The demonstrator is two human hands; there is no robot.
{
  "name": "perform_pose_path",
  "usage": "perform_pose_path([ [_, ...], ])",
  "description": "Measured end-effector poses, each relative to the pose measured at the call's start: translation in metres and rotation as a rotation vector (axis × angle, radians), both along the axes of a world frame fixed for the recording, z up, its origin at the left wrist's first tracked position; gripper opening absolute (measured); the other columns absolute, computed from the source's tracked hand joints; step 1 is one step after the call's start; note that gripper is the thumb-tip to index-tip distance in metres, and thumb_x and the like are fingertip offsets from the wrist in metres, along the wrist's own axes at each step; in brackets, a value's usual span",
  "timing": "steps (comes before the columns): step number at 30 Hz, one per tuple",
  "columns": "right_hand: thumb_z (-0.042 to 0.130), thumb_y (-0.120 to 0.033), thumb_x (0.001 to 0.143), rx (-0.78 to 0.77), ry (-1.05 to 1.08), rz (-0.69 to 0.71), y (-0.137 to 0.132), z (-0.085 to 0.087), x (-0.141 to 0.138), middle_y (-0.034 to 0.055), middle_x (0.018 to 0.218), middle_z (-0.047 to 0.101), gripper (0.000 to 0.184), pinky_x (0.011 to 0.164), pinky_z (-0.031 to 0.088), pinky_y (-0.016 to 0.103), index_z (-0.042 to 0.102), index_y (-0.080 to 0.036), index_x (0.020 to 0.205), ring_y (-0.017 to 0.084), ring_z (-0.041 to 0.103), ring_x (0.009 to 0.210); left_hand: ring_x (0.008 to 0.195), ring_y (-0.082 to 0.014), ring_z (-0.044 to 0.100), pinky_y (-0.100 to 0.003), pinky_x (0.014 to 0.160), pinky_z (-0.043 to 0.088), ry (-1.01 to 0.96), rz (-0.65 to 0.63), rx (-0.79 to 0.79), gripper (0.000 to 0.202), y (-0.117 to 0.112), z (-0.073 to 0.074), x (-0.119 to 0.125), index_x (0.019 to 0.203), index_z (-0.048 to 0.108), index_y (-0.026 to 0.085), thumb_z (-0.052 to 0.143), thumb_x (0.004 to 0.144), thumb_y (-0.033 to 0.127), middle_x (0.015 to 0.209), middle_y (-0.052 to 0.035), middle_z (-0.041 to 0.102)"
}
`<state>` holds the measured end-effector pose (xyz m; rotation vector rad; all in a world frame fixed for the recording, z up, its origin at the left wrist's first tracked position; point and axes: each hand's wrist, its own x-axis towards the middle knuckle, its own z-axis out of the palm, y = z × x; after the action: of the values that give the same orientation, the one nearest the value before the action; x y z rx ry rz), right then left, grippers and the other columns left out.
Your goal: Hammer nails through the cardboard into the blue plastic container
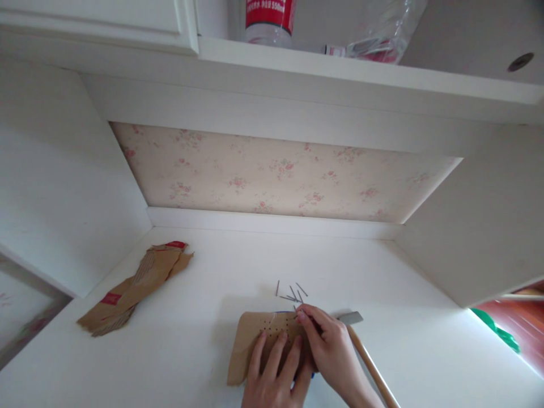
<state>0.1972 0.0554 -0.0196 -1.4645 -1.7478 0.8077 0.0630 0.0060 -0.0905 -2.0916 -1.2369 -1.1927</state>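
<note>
A brown piece of cardboard (pixel 243 345) with small dark dots in rows lies at the front of the white surface. My left hand (pixel 276 374) presses on it, fingers spread flat. At the cardboard's upper right, my right hand (pixel 329 345) pinches a thin nail (pixel 294 309) between thumb and forefinger; the fingers hide much of it. Several loose nails (pixel 291 294) are scattered just beyond the cardboard. A hammer (pixel 370 365) with a wooden handle and grey metal head lies to the right, partly covered by my right hand. Something blue shows under the cardboard's edge.
Torn cardboard strips (pixel 142 283) lie at the left of the white tabletop (pixel 191 317). White side panels stand left and right, with floral wallpaper (pixel 272 173) at the back. Overhead, a shelf (pixel 340 71) holds a red-labelled bottle (pixel 270 20) and a clear plastic item (pixel 385 31).
</note>
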Motion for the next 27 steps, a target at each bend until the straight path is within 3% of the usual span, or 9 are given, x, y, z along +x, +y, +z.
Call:
perform_pose_path([
  [3,0.048,-0.039,0.098,0.023,-0.014,0.018,-0.0009,0.0001,-0.0010,0.0065,0.101,0.079,0.028,0.084,0.053,0.031,0.072,-0.024,0.096,0.021,0.071,0.092,0.098,-0.0201,0.068,-0.049,0.120,0.024,-0.067,0.005,0.049,0.031,0.0019,-0.0019,0.0031,0.090,0.076,0.028,0.048,0.100,0.018,0.103,0.0008,0.078],
  [10,0.046,-0.039,0.098,0.039,-0.023,0.008,0.0004,0.0001,0.0000,0.0092,0.104,0.078,0.031,0.084,0.054,0.031,0.072,-0.022,0.098,0.021,0.072,0.094,0.099,-0.0194,0.069,-0.047,0.119,0.026,0.015,0.020,0.003,0.022,-0.0010,-0.0001,-0.0011,0.095,0.076,0.031,0.057,0.096,0.019,0.106,0.0022,0.077],
  [16,0.047,-0.040,0.098,0.035,-0.030,0.016,0.0018,-0.0004,0.0001,0.0077,0.103,0.079,0.031,0.084,0.054,0.031,0.073,-0.023,0.099,0.022,0.072,0.095,0.096,-0.0194,0.069,-0.048,0.119,0.026,-0.016,0.027,0.071,0.024,0.0029,-0.0011,0.0014,0.091,0.076,0.031,0.055,0.097,0.021,0.101,0.0010,0.078],
  [24,0.046,-0.038,0.099,0.047,-0.037,0.035,0.0033,-0.0005,-0.0025,0.0094,0.103,0.079,0.031,0.086,0.053,0.032,0.073,-0.021,0.097,0.022,0.072,0.093,0.098,-0.0198,0.069,-0.047,0.119,0.023,-0.011,0.013,0.033,0.023,0.0021,-0.0061,0.0010,0.094,0.075,0.032,0.058,0.093,0.018,0.105,0.0033,0.078],
  [27,0.046,-0.037,0.099,0.051,-0.035,0.039,0.0025,0.0006,-0.0038,0.0083,0.101,0.079,0.031,0.084,0.053,0.031,0.073,-0.021,0.096,0.022,0.072,0.093,0.093,-0.0200,0.069,-0.042,0.117,0.027,-0.018,-0.040,0.039,0.019,0.0046,0.0005,-0.0045,0.095,0.075,0.030,0.056,0.096,0.029,0.099,0.0024,0.078],
])
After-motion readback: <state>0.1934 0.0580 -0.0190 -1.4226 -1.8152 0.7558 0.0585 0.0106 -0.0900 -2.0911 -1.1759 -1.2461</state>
